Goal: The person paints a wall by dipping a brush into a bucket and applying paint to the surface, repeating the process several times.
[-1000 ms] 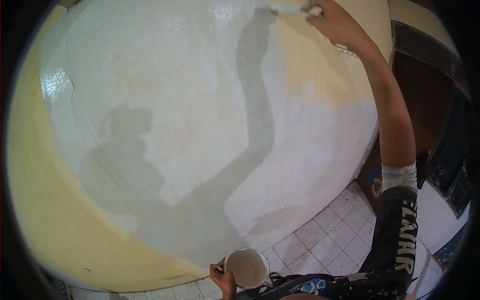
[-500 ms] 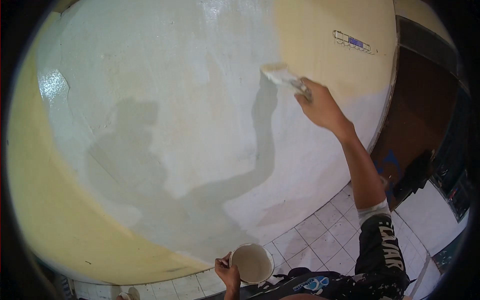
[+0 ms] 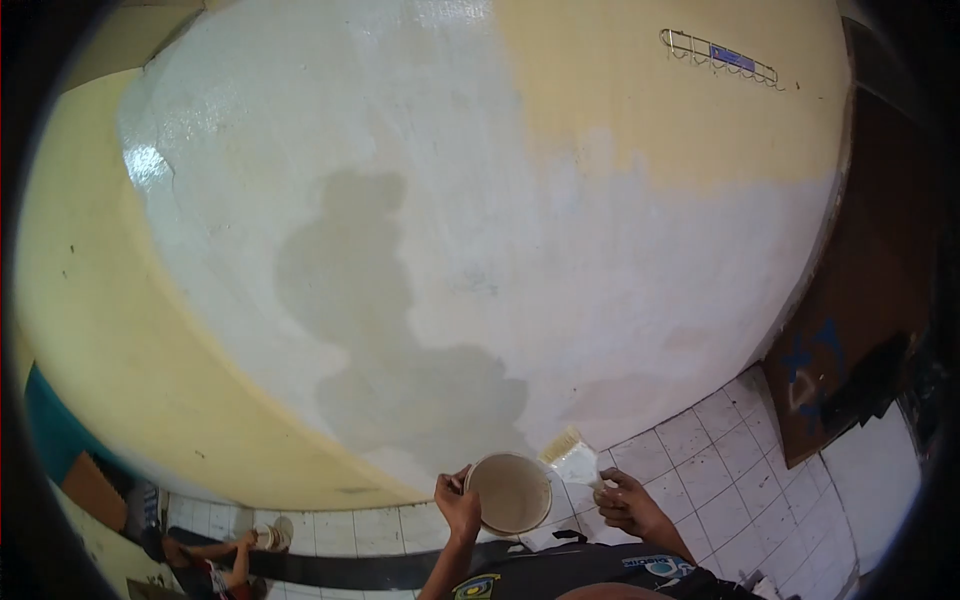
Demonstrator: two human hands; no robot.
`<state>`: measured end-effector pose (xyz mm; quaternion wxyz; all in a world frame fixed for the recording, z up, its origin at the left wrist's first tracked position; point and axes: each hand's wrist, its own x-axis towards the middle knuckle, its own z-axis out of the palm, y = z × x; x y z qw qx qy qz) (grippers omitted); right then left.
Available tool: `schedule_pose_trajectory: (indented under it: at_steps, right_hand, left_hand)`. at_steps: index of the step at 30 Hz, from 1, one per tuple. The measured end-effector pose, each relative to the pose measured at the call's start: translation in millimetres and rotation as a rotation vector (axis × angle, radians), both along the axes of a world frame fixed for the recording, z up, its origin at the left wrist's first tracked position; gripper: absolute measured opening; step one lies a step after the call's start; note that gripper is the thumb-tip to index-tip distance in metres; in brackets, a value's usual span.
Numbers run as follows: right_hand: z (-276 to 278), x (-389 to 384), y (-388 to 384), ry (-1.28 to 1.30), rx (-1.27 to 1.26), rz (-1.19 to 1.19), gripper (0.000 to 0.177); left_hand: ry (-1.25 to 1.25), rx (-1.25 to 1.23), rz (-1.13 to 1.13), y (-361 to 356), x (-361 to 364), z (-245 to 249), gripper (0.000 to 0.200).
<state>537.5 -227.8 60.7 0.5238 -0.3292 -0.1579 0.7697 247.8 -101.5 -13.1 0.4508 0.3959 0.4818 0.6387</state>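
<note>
My left hand [image 3: 459,506] grips the rim of a round paint bucket [image 3: 509,493], whose inside looks pale and coated. Just to the right of it, my right hand [image 3: 630,505] holds a wide paintbrush [image 3: 574,462] by the handle. The brush head is smeared with white paint and its bristles tip up and left, close beside the bucket's rim. Ahead stands a wall [image 3: 480,250], pale greyish white over much of its surface and yellow at the upper right and left. My shadow falls across the pale part.
A metal hook rack [image 3: 722,57] hangs on the yellow wall at upper right. On the right is a brown door [image 3: 835,260]. White floor tiles [image 3: 700,450] run along the wall's foot. At lower left another person [image 3: 215,565] holds a light-coloured container [image 3: 268,537].
My right hand has come down from the wall with the paintbrush to beside the bucket. The view has shifted left, and the other person now shows more at lower left.
</note>
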Motion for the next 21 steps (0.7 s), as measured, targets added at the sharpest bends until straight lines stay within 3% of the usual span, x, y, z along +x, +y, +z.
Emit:
schedule_pose_trajectory:
  at_steps: [3,9,13,20,21]
  right_hand:
    - [14.6,28.6,-5.3,-0.08,0.041,0.06,0.024]
    - [49.2,113.7,-35.3,-0.357,0.165,0.171,0.023]
    - [17.5,174.8,-83.9,-0.444,0.152,0.149,0.022]
    - [-25.2,224.2,-153.0,-0.431,0.084,0.148,0.024]
    - [-29.0,230.4,-159.8,-0.443,0.112,0.185,0.025]
  left_hand:
    - [0.11,0.03,-0.037,-17.2,38.2,-2.5,0.029]
    - [-0.012,0.05,0.004,-70.0,137.0,6.8,0.029]
    - [-0.217,0.076,0.0,-121.0,187.0,-12.3,0.033]
    - [-0.133,-0.096,0.04,-197.1,231.6,-23.8,0.035]
    - [-0.137,-0.031,0.042,-202.3,237.2,-38.2,0.034]
